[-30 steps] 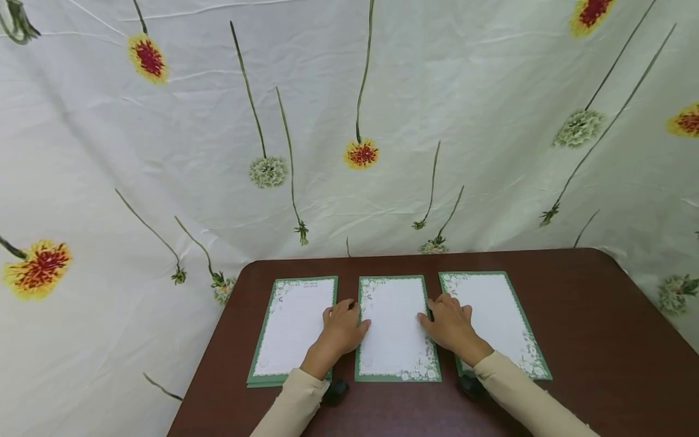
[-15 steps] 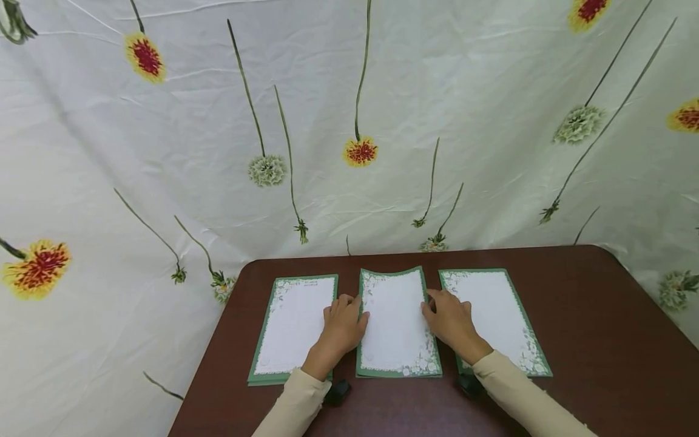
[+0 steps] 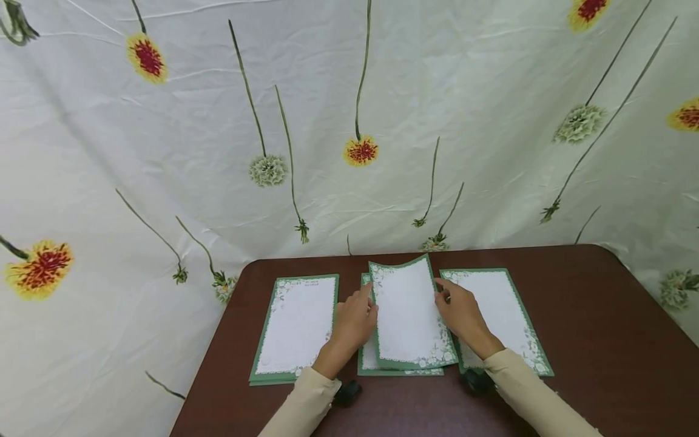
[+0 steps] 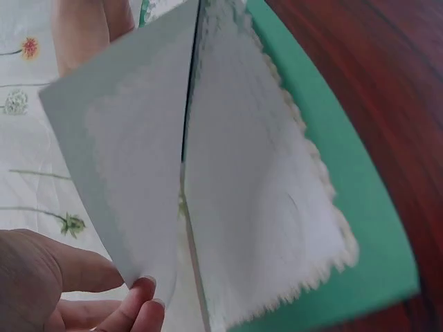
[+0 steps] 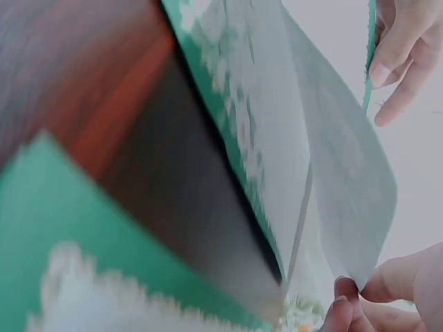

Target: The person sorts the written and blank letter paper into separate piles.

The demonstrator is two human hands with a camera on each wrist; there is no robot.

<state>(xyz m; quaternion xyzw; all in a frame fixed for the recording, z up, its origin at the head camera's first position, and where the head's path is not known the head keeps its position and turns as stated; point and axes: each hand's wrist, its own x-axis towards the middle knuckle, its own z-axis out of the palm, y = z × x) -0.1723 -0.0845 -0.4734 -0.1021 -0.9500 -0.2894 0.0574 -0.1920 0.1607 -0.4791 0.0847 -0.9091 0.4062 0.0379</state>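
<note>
A white sheet of paper [image 3: 409, 315] with a green, flower-patterned border is raised, tilted, over the middle stack of like sheets [image 3: 367, 358]. My left hand [image 3: 354, 318] pinches its left edge between thumb and fingers. At the right edge, my right hand [image 3: 460, 309] pinches it the same way. In the left wrist view the lifted sheet [image 4: 138, 166] shows its pale back, with the fingers [image 4: 142, 290] at its edge. The right wrist view has the sheet [image 5: 346, 159] bowed above the one beneath. Most of the middle stack is covered by the lifted sheet.
On the dark reddish-brown table [image 3: 590, 340], a left stack of green-bordered sheets [image 3: 297, 321] and a right green-bordered sheet [image 3: 497, 315] flank the middle one. A white flower-printed cloth [image 3: 480, 109] hangs behind the table. A black wrist device [image 3: 347, 393] is under the left wrist.
The top sheet of the middle stack has come up off it and moved slightly right and away, uncovering the sheet below. Both hands moved with it, gripping its sides.
</note>
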